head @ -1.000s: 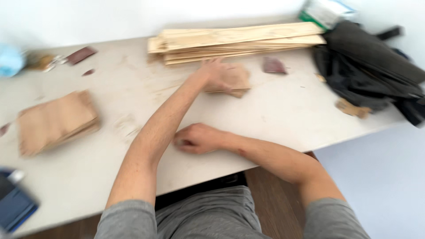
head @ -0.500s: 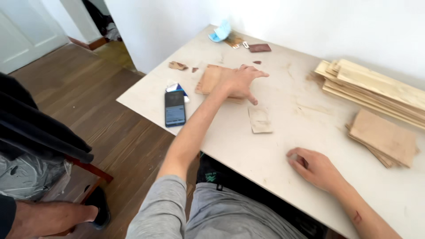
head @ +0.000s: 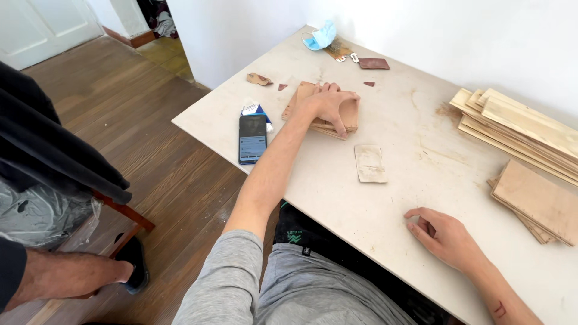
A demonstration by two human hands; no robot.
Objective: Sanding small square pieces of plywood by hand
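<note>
On the far left part of a pale, scuffed table, a small stack of thin brown wooden sheets lies flat, and the person's left hand rests on top of it, palm down, fingers spread and curling over the stack's near edge, pressing or gripping the top sheets. Whether any sheet is lifted cannot be told. Just beside the stack, toward the table's left edge, lies a dark smartphone with its screen lit, partly overlapping a small blue and white packet. Nearer the person, a pale rectangular scrap of worn paper lies flat and apart from the stack. The right hand rests on the table near the front edge, well apart from the left, loosely half-curled with fingertips touching the surface, holding nothing. At the right, a smaller pile of brown boards sits beside a larger pile of long pale wooden planks against the white wall. At the far corner lie a blue face mask and a few small reddish-brown scraps. Below the table is a wooden floor; another person's forearm shows at lower left.
</note>
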